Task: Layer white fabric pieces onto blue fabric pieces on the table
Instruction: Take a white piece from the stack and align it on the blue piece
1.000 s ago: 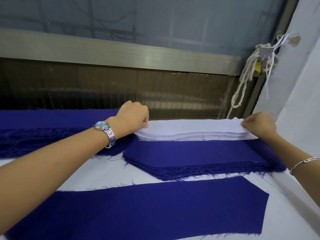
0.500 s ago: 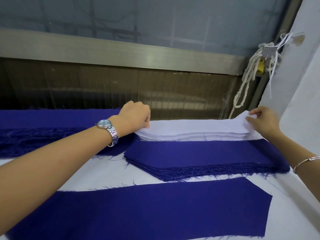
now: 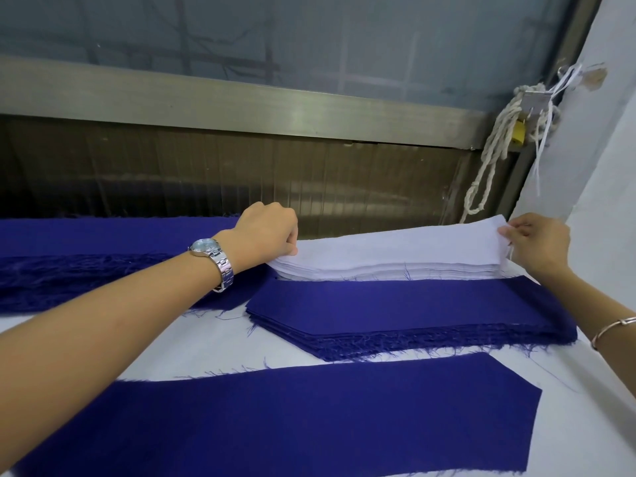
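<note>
Right hand [image 3: 540, 246]: compared with a second ago it's higher now. It was down flat on the corner of the pile, and now it pinches the right end of the top white piece [image 3: 481, 232] between thumb and fingertips and peels it up.
Left hand [image 3: 265, 235]: hasn't really budged since then. It's curled up at the left end of the white stack [image 3: 378, 266] with the thumb against the edge. I honestly can't tell if it's got the top sheet pinched or is just steadying the pile.
White stack: sits at the far side of the table [image 3: 206, 346], long axis running left to right, one hand at each end.
Blue stack [image 3: 413, 311]: just in front of the white one and parallel to it, with the white pile overlapping its back edge.
Single blue piece [image 3: 309, 418]: flat on the table, closest to me, same left-right run, slanted cut at its right end. My guess is that's where the white goes.
Key relation: the target lies straight toward me from both hands, across the blue stack. Neither hand is clearly nearer, so I reckon it's a two-handed pull back with the sheet kept parallel.
Worry: only the right end is lifted, so the left could drag a second sheet along.
</note>
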